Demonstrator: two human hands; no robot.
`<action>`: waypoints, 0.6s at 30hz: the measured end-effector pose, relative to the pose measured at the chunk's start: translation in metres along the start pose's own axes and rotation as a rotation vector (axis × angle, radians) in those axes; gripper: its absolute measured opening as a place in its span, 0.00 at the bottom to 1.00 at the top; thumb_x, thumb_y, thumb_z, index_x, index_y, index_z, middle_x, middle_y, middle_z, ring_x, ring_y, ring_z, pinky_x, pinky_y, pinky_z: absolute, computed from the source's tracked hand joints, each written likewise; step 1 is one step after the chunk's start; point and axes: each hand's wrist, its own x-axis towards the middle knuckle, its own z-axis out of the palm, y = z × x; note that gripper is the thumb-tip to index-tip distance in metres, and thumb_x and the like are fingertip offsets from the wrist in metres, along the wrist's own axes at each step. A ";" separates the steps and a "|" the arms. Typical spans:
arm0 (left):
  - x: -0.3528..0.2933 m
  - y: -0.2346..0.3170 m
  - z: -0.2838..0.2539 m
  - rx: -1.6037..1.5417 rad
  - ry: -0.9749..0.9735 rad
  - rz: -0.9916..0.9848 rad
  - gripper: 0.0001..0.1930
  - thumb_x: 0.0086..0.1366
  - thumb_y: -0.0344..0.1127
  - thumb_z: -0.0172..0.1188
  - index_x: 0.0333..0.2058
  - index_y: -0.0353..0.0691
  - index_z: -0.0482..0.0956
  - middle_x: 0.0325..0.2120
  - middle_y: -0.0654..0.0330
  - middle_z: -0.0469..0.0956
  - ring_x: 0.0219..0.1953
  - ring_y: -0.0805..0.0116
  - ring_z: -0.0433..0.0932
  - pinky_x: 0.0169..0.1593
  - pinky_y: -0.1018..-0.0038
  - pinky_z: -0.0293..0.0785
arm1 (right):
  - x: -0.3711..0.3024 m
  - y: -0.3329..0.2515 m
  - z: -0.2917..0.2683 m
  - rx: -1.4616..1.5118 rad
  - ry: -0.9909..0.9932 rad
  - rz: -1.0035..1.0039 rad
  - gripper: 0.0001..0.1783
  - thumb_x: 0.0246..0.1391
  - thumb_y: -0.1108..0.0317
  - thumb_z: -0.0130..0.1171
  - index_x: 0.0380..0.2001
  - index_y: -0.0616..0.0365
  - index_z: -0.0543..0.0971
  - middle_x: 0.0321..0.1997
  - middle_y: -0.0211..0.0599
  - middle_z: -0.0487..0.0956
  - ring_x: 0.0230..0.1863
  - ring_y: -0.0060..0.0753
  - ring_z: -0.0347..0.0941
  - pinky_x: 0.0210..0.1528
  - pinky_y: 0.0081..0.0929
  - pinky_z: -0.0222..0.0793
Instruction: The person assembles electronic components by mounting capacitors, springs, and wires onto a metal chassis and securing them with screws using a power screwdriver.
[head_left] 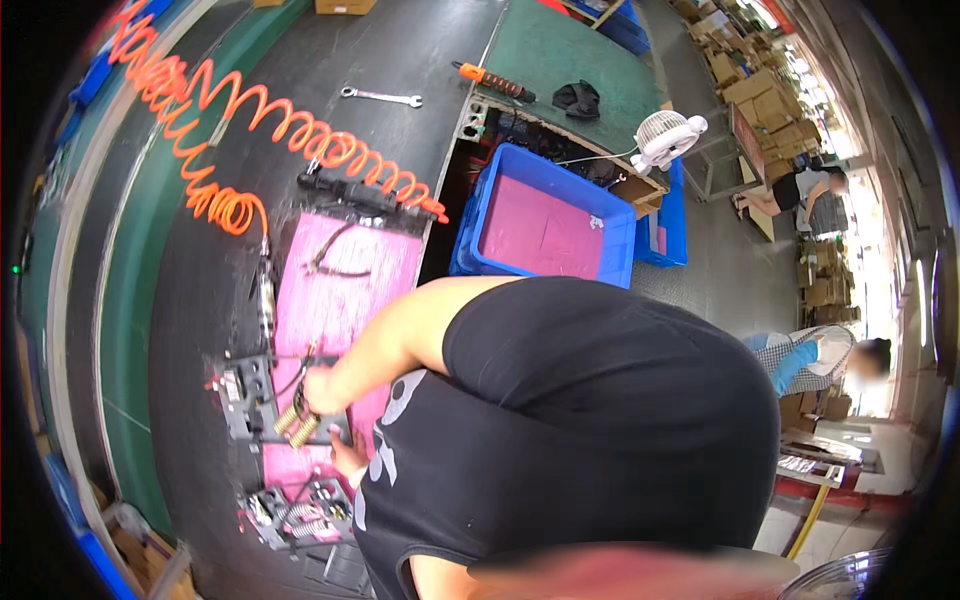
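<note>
The brass-coloured springs (297, 422) could slip or snap loose from the grey metal assembly (250, 395), which sits on the pink mat (340, 285) near the workbench's (200, 300) near-left edge, because the grip looks like a fingertip pinch. The left hand (322, 388) reaches in with the forearm stretched across the mat, fingers curled narrow around the springs' upper ends. The right hand (348, 460) is mostly hidden by the black shirt, so its fingers cannot be told.

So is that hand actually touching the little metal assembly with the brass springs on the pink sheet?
Touching. The head view shows the hand resting directly on the metal assembly, fingers over its brass springs, with no gap between them. Which hand it is cannot be told.
</note>
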 end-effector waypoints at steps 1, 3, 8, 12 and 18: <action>-0.016 0.015 0.022 -0.016 0.023 -0.063 0.17 0.60 0.36 0.55 0.45 0.34 0.66 0.38 0.53 0.66 0.35 0.57 0.74 0.34 0.68 0.77 | -0.005 0.009 0.006 -0.016 0.010 -0.010 0.05 0.37 0.65 0.56 0.19 0.49 0.81 0.23 0.31 0.80 0.25 0.34 0.77 0.25 0.35 0.73; -0.023 0.032 0.035 -0.020 0.060 -0.118 0.17 0.60 0.36 0.55 0.44 0.34 0.68 0.37 0.54 0.66 0.31 0.60 0.75 0.30 0.70 0.77 | -0.002 0.017 0.005 0.060 0.041 -0.042 0.06 0.39 0.65 0.55 0.20 0.49 0.81 0.24 0.32 0.80 0.26 0.34 0.77 0.27 0.34 0.73; -0.005 0.074 0.018 0.245 -0.017 0.027 0.15 0.59 0.37 0.56 0.42 0.36 0.70 0.34 0.56 0.68 0.26 0.64 0.73 0.25 0.74 0.73 | -0.025 0.035 -0.055 0.155 0.105 -0.052 0.07 0.43 0.64 0.53 0.20 0.49 0.81 0.25 0.33 0.80 0.29 0.36 0.77 0.28 0.36 0.72; 0.005 0.107 -0.021 0.425 -0.072 0.147 0.13 0.58 0.37 0.56 0.40 0.37 0.71 0.31 0.58 0.69 0.22 0.68 0.71 0.21 0.76 0.70 | -0.044 0.049 -0.075 0.276 0.078 -0.073 0.12 0.45 0.58 0.50 0.24 0.50 0.80 0.26 0.36 0.79 0.29 0.41 0.76 0.30 0.41 0.70; -0.143 0.168 0.107 0.547 -0.290 0.536 0.10 0.54 0.32 0.62 0.23 0.42 0.68 0.15 0.69 0.65 0.16 0.82 0.60 0.17 0.83 0.56 | -0.046 0.013 0.021 1.035 0.217 -0.156 0.14 0.48 0.56 0.48 0.25 0.50 0.79 0.29 0.38 0.79 0.32 0.43 0.75 0.33 0.38 0.70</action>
